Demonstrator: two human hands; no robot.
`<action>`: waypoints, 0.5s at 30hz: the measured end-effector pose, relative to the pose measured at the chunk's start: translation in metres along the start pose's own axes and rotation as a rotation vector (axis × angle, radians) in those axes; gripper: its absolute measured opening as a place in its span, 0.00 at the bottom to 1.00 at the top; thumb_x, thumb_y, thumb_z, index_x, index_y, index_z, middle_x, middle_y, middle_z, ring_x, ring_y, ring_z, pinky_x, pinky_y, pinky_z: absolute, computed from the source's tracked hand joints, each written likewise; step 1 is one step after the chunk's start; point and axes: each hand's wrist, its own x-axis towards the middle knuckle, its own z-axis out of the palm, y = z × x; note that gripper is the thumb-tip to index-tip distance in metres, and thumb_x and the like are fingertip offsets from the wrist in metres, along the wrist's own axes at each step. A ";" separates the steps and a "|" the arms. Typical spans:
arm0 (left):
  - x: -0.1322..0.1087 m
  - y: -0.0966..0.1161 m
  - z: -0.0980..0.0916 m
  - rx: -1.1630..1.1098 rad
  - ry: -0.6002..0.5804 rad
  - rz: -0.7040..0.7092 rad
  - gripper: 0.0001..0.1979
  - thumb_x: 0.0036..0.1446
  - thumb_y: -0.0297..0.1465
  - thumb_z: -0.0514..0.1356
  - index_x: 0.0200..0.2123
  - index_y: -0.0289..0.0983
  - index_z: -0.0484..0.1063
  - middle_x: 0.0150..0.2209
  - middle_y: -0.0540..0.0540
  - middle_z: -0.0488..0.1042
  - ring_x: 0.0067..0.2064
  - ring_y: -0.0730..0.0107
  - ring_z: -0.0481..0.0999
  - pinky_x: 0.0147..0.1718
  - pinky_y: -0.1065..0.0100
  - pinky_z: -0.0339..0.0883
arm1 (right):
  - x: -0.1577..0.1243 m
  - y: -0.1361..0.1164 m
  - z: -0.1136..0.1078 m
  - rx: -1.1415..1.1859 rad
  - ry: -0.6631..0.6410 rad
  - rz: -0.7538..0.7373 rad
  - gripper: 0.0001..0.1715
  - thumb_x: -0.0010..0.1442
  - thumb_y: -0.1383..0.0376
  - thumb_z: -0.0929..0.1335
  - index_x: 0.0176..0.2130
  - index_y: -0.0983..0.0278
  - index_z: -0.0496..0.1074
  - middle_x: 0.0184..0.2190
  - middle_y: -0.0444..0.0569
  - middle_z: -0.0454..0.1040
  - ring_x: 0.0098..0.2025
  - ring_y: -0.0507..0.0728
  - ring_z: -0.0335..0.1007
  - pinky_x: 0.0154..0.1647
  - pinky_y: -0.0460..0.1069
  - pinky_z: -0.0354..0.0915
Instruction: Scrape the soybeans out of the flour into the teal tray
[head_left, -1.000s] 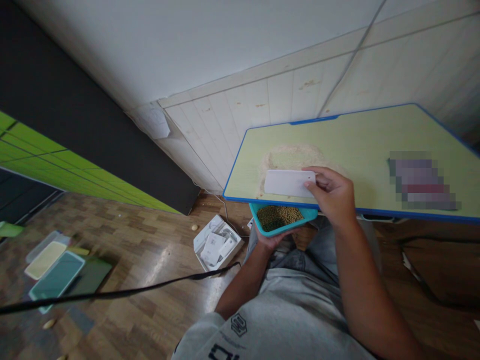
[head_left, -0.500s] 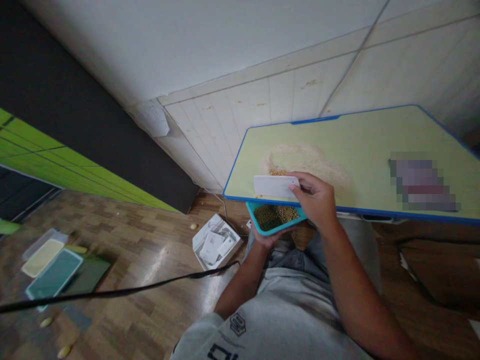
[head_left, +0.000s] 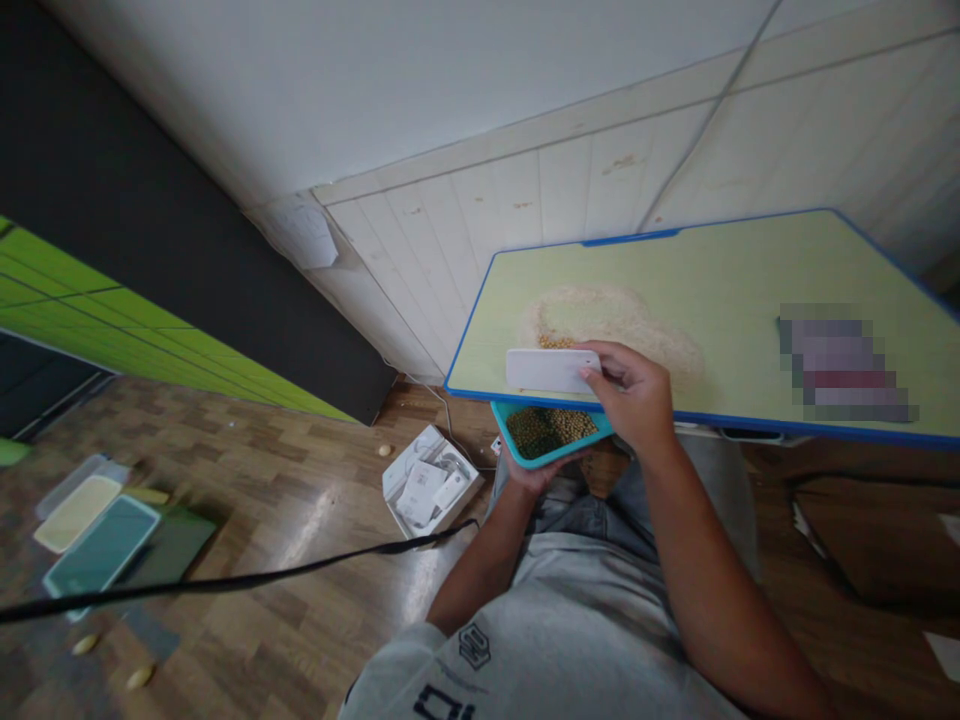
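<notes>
My right hand grips one end of a flat white rectangular piece with rounded corners, held on edge at the near side of the yellow-green tabletop. Just behind that piece lie some yellow beans or grains. Pale rice-like grains are spread in a patch beyond them. Below the table's edge, my left hand holds a turquoise tray from underneath. Inside it are green beans on the left and yellow beans on the right.
A pixelated item lies on the table's right part. On the floor stand an open white box with cables and papers, and several plastic containers at the left. A black strap crosses in front. The table stands near the white panelled wall.
The hands, the tray and the white piece keep nearly the same place. The view has shifted slightly.
</notes>
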 end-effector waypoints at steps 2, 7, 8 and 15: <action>0.001 -0.001 -0.001 0.007 -0.003 0.006 0.46 0.84 0.63 0.47 0.72 0.41 0.93 0.81 0.30 0.86 0.85 0.10 0.76 0.83 0.06 0.64 | 0.000 0.001 0.000 -0.012 0.025 -0.005 0.19 0.67 0.59 0.79 0.54 0.57 0.96 0.54 0.54 0.99 0.54 0.68 1.00 0.60 0.61 0.93; 0.004 -0.004 -0.008 0.053 -0.016 0.029 0.42 0.79 0.61 0.59 0.76 0.39 0.92 0.83 0.28 0.83 0.87 0.05 0.73 0.80 0.09 0.70 | 0.000 0.001 -0.001 -0.036 0.015 0.008 0.19 0.66 0.59 0.78 0.53 0.57 0.97 0.53 0.53 0.99 0.53 0.68 1.00 0.59 0.60 0.93; 0.005 -0.004 -0.010 0.038 -0.021 0.028 0.43 0.79 0.61 0.60 0.76 0.38 0.92 0.83 0.28 0.83 0.87 0.05 0.72 0.80 0.09 0.70 | 0.000 0.001 -0.001 -0.035 0.009 0.008 0.19 0.66 0.59 0.78 0.53 0.57 0.97 0.53 0.53 0.99 0.53 0.68 1.00 0.59 0.60 0.93; 0.008 -0.003 -0.013 -0.022 -0.041 -0.016 0.44 0.77 0.63 0.60 0.80 0.43 0.88 0.84 0.31 0.83 0.89 0.11 0.72 0.84 0.08 0.65 | 0.001 -0.003 -0.005 -0.019 -0.028 0.000 0.18 0.66 0.59 0.79 0.53 0.57 0.96 0.51 0.52 0.98 0.51 0.67 1.00 0.57 0.59 0.93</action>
